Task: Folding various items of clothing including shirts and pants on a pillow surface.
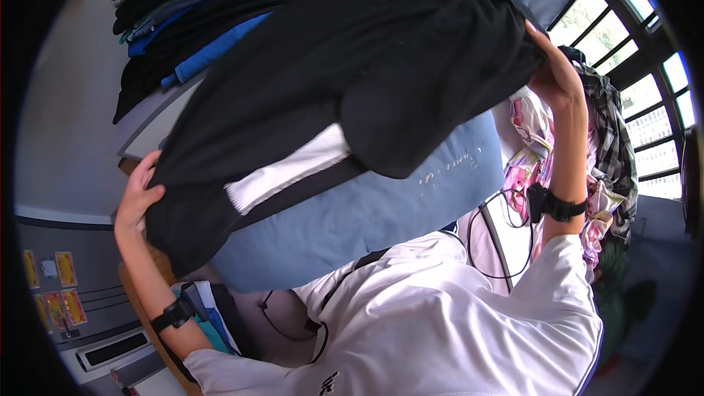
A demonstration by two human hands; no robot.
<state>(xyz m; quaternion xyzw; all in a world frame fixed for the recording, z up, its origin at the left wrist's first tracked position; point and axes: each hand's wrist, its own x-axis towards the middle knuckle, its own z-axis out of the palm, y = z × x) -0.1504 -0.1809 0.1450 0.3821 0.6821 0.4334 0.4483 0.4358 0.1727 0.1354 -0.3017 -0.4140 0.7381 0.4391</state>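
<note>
A large black garment (293,66) is stretched out in the air between my two hands, with a white patch (290,169) low on its front. Its exact kind is hard to tell. My left hand (137,194) grips the lower left end, thumb over the cloth. At the upper right, my right hand (554,73) clasps the gathered edge, its fingers partly behind the fabric. Beneath the garment, close to my body, lies a blue, pillow-like cloth thing (330,231) with faint small lettering. The garment covers its far side.
Folded clothes in black, blue and teal are stacked in a pile (198,22) at the far left. Rumpled pink floral cloth (528,169) and a dark plaid cloth (609,117) lie to the right, near a barred window (638,66). A black cable (506,275) loops beside me. More folded clothes (216,315) sit at lower left.
</note>
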